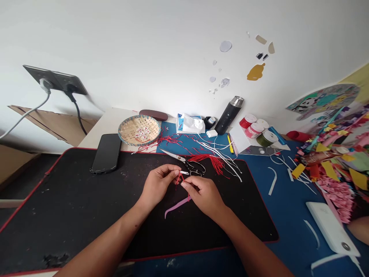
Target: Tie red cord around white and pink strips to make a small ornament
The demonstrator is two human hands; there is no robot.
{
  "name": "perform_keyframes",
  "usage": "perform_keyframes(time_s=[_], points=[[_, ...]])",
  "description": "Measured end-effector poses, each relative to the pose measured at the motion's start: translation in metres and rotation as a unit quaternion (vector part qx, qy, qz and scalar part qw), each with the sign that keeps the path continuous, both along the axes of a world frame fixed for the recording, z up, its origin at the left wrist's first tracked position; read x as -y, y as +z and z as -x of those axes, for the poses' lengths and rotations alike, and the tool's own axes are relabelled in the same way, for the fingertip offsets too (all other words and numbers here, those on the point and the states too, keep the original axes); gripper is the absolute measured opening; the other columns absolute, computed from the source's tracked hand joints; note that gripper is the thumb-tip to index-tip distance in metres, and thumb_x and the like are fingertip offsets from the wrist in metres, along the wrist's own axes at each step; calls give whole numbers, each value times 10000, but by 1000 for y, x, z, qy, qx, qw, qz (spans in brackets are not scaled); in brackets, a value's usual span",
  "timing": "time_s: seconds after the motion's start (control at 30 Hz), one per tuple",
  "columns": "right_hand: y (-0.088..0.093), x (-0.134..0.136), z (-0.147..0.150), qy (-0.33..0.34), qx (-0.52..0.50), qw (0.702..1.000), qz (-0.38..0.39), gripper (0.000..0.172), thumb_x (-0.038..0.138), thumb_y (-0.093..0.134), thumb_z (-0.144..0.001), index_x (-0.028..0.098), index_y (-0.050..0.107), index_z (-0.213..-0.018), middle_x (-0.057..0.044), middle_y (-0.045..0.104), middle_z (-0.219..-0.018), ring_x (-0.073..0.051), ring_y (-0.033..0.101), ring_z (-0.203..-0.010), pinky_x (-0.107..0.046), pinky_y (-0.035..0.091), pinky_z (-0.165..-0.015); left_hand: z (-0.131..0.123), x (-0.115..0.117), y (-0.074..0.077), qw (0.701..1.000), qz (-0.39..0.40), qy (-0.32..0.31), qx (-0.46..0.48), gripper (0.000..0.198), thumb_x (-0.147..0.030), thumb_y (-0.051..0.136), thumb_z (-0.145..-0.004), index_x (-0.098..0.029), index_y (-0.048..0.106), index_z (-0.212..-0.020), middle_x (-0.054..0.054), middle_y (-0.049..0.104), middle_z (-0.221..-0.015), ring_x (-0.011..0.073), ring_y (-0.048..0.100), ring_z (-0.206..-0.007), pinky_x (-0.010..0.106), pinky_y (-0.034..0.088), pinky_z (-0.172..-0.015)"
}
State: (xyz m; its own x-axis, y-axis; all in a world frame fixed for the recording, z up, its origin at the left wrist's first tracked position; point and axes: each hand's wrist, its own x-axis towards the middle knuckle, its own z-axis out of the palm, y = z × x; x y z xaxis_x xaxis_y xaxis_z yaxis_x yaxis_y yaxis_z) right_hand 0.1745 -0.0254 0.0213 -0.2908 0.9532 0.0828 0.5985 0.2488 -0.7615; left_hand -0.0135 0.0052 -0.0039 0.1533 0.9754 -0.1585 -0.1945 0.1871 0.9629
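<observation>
Above the black desk mat (121,215), my left hand (160,182) pinches a short white cord (183,172) between thumb and forefinger. Red thread (182,177) hangs looped at the cord. My right hand (203,192) is closed, thumb against forefinger, on the red thread just right of the loop. A thin purple curved strip (175,207) lies on the mat, its right end by my right hand, where more red thread shows. Directly behind my fingers rest open-bladed scissors (175,155) with black handles. A bundle of cut red threads (215,161) lies to their right.
A woven basket (123,132) with small red-and-white pieces stands behind a black phone (106,153). Along the wall are a tissue pack (190,124), a black thermos (229,115) and ribbon spools (266,138). White cords (230,163) and a white power bank (331,229) are at right.
</observation>
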Motion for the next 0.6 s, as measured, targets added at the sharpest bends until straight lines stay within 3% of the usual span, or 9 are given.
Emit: perform_keyframes(time_s=[0.33,0.5,0.6], points=[[25,-8,-1,58,61,996,-43,221,299,592,-1052,230,773,-946,-22,776,-868,-168,692,-771,-273,441,-721,-1,4,5,997,-29,-19,-62,234,-410,744,-838,-189,798,-894,37,770,-797,174,662,-669,292,553,-673],[36,-25,-3,41,58,996,-52,240,314,599,-1041,228,750,-876,-24,772,-842,-181,686,-762,-288,452,-727,-1,5,11,997,-29,-62,-34,263,-447,766,-856,-185,792,-842,29,729,-712,164,637,-645,279,536,-662],[38,-33,-4,18,46,998,-28,273,328,603,-1028,221,726,-809,-5,719,-722,-163,625,-659,-285,425,-654,-1,5,10,998,-19,-64,2,288,-461,814,-827,-176,790,-855,39,744,-729,165,652,-642,284,550,-661]])
